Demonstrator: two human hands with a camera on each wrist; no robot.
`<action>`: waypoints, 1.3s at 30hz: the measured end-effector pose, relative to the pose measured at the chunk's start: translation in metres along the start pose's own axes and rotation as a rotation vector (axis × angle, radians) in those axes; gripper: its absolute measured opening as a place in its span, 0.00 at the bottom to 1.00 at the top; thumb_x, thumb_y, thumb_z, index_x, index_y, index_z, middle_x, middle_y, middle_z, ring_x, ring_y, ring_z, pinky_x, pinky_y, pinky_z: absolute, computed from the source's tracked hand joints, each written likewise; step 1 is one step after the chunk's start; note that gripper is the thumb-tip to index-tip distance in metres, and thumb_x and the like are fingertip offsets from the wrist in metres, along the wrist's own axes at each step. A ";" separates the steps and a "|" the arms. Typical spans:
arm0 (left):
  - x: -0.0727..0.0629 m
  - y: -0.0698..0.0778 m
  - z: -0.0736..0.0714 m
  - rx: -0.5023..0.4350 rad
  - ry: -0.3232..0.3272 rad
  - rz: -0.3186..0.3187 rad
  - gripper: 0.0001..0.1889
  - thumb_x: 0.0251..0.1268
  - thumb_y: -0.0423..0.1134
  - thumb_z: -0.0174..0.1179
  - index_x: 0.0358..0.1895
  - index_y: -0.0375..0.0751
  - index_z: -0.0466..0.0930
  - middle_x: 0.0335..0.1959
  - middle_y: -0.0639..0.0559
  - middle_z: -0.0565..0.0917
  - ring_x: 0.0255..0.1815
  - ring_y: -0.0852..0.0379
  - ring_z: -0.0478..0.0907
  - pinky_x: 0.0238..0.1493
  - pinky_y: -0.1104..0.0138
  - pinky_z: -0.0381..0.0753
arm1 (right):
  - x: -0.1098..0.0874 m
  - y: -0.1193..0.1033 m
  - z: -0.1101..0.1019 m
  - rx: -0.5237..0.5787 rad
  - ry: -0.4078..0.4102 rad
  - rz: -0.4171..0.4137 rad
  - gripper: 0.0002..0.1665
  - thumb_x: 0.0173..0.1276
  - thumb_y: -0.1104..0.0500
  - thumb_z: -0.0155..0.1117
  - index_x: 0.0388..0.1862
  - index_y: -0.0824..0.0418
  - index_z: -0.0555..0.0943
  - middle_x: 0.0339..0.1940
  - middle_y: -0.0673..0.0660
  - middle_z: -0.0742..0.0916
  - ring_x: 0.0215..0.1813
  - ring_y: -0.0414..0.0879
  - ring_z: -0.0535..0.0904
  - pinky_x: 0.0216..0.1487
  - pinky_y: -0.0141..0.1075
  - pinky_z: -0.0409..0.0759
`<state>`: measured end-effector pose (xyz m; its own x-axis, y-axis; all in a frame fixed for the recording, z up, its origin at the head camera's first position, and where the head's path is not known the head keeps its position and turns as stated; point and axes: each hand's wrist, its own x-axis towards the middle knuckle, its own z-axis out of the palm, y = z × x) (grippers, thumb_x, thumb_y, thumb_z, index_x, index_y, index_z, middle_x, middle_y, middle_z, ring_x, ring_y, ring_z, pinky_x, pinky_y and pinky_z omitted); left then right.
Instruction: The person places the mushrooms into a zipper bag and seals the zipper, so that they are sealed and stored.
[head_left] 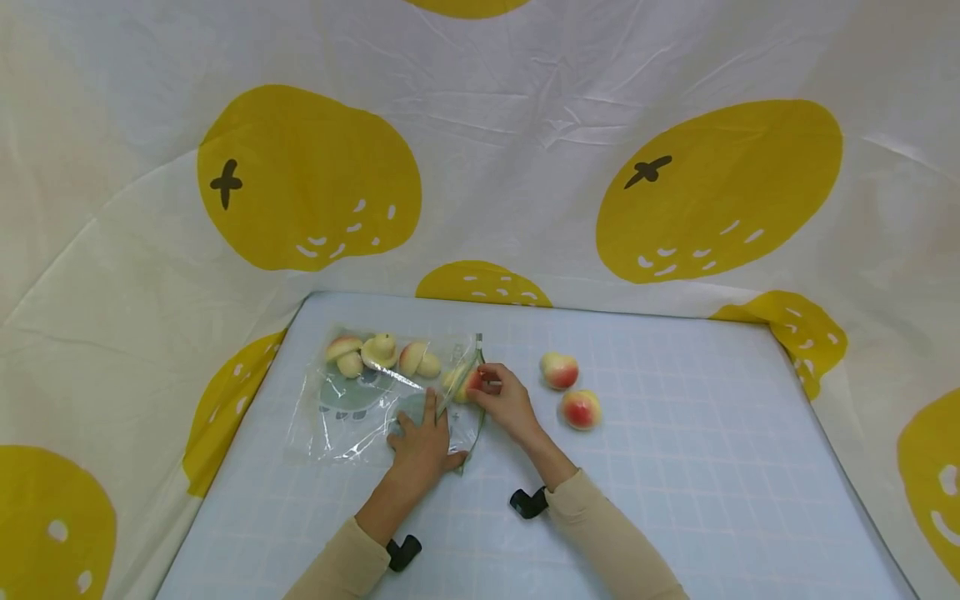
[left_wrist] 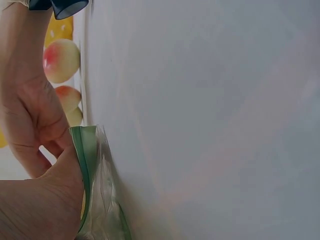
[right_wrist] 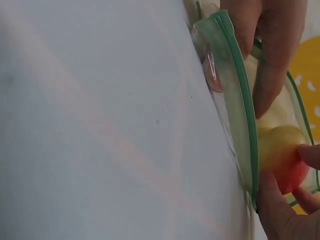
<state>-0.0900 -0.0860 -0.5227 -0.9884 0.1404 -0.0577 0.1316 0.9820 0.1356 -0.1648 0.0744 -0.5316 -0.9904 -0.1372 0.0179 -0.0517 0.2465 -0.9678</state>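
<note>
Toy mushroom (right_wrist: 281, 155) is pinched by right hand (head_left: 507, 402). At its fingertips, zip bag (head_left: 311, 433) is touched by spread left hand (head_left: 422, 443).

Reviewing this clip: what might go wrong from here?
The red-and-yellow piece pinched in the right grip might snag on the green rim of the bag, close beside it.
If the left grip, spread on the bag, lifts, the bag could sag shut.
The two loose rounded pieces near the right grip might roll if nudged.
</note>
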 end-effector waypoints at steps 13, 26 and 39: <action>0.001 0.001 0.001 0.000 0.014 0.002 0.50 0.50 0.63 0.74 0.70 0.32 0.68 0.75 0.32 0.60 0.56 0.11 0.64 0.36 0.28 0.73 | 0.004 0.002 0.014 0.253 0.013 0.025 0.24 0.63 0.73 0.69 0.56 0.77 0.73 0.37 0.70 0.82 0.33 0.42 0.78 0.39 0.40 0.85; -0.002 0.002 -0.002 0.010 0.016 0.001 0.48 0.50 0.62 0.74 0.68 0.32 0.71 0.75 0.33 0.60 0.57 0.11 0.64 0.37 0.28 0.74 | 0.004 0.001 0.020 0.471 -0.051 0.048 0.23 0.70 0.78 0.52 0.63 0.78 0.69 0.59 0.75 0.79 0.58 0.61 0.79 0.54 0.54 0.80; 0.002 -0.001 0.003 0.003 -0.023 -0.014 0.51 0.52 0.63 0.73 0.73 0.34 0.65 0.77 0.34 0.57 0.59 0.10 0.62 0.40 0.27 0.72 | 0.014 0.006 0.026 0.607 -0.270 0.144 0.39 0.67 0.78 0.51 0.77 0.67 0.59 0.70 0.70 0.73 0.57 0.48 0.78 0.55 0.41 0.77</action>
<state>-0.0919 -0.0860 -0.5256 -0.9881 0.1299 -0.0823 0.1184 0.9842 0.1318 -0.1755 0.0488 -0.5434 -0.9111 -0.3978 -0.1083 0.2375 -0.2915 -0.9266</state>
